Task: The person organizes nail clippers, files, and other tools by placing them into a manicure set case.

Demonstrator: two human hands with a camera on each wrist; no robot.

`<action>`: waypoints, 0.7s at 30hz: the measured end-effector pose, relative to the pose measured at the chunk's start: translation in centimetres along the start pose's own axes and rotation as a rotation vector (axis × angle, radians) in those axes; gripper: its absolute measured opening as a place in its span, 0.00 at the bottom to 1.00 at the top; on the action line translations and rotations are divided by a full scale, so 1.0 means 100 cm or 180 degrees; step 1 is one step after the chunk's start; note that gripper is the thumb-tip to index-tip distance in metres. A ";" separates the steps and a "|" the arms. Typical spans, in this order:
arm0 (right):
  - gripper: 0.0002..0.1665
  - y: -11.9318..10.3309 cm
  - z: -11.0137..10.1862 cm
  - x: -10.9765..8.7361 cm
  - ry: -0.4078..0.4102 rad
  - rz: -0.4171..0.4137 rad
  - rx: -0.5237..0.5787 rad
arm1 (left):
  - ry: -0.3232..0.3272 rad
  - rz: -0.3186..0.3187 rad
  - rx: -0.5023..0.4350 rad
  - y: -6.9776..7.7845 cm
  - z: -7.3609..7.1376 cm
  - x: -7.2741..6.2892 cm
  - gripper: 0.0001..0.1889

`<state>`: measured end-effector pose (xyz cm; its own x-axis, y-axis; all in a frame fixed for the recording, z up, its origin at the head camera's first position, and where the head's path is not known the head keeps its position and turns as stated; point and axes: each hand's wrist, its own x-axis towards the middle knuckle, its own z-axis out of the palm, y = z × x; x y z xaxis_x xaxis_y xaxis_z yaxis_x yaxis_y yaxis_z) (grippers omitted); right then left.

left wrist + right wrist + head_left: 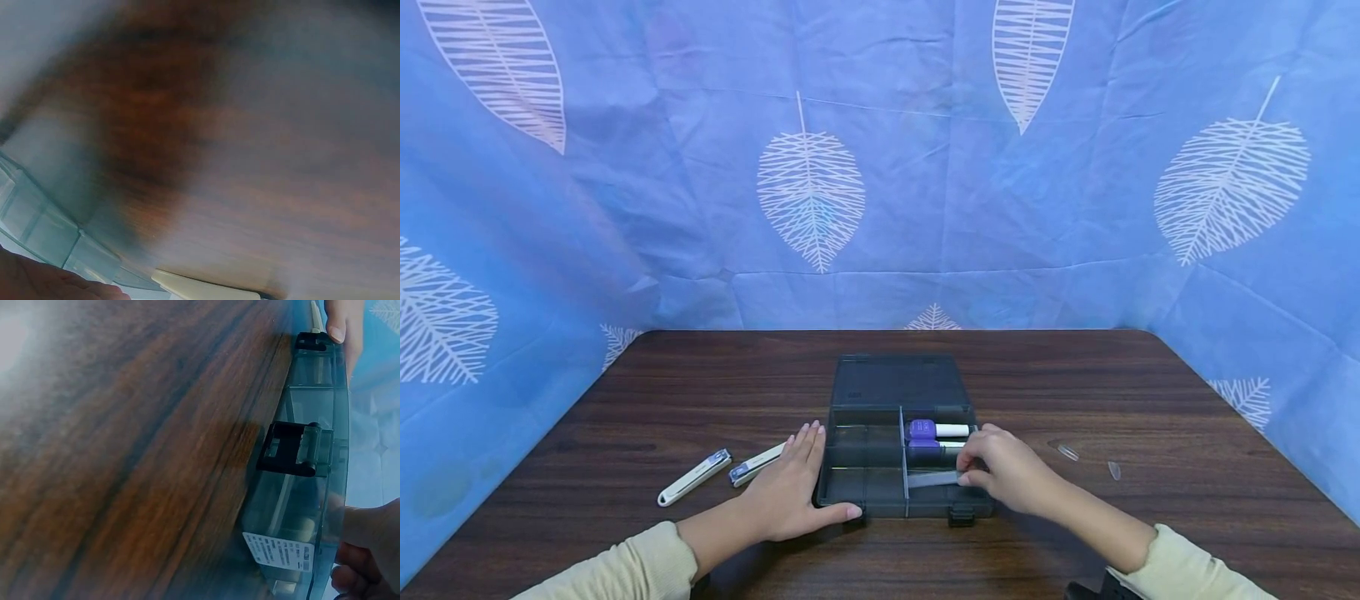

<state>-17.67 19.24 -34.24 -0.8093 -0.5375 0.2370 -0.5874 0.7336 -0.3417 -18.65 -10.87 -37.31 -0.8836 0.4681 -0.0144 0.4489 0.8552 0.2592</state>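
Observation:
A dark see-through compartment box [865, 479] lies open in front of me, its lid [895, 379] folded back. My left hand [790, 492] rests along the box's left side with fingers straight and the thumb at the front edge. In the right part of the box, my right hand [1011, 471] pinches the right end of a thin translucent divider strip [932, 479]. Behind the strip lie two purple nail polish bottles, one with a white cap [952, 431]. The right wrist view shows the fingers of the right hand [375, 544] curled beside the box wall [300, 506].
Left of the box lie two white nail clippers, one farther out [694, 477] and one [758, 463] partly behind my left hand. Small clear nail tips [1067, 452] lie on the brown wooden table [737, 375] to the right. A black latch [961, 515] sticks out at the box's front.

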 end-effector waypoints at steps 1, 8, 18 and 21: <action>0.03 0.000 0.000 0.001 -0.0012 -0.0005 -0.0055 | -0.0001 -0.0001 0.0000 0.000 0.000 0.000 0.58; 0.06 -0.002 0.007 0.002 0.0021 0.0007 -0.0477 | -0.0012 -0.0018 -0.0004 0.000 0.000 0.001 0.58; 0.08 0.001 0.008 0.004 -0.0023 -0.0020 -0.0612 | -0.0025 -0.0012 0.0004 0.000 0.000 0.001 0.58; 0.08 0.001 0.008 0.005 -0.0039 -0.0060 -0.0632 | -0.0024 -0.0009 0.0016 0.000 0.001 0.001 0.58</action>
<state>-18.08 18.73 -34.86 -0.7987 -0.5560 0.2302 -0.5937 0.7904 -0.1509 -18.73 -10.83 -37.39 -0.8837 0.4674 -0.0222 0.4472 0.8576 0.2542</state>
